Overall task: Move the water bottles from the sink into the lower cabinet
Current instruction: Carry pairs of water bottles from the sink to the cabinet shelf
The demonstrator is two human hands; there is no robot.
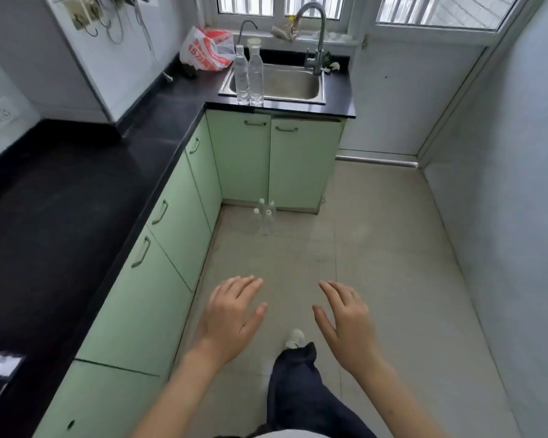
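Water bottles [241, 78] stand upright, caps up, on the sink's [298, 99] near-left rim; floor bottles [264, 218] stand upright by the closed lower cabinet [301, 165]. Left hand [231, 317] and right hand [345, 320] hover, fingers spread, empty.

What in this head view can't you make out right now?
Lower cabinet interior, head view: hidden by its shut doors.
Clear bottles on the floor, head view: too small and faint to count or judge fill.
Dark object on the counter, head view: blurred, cut by the left edge.
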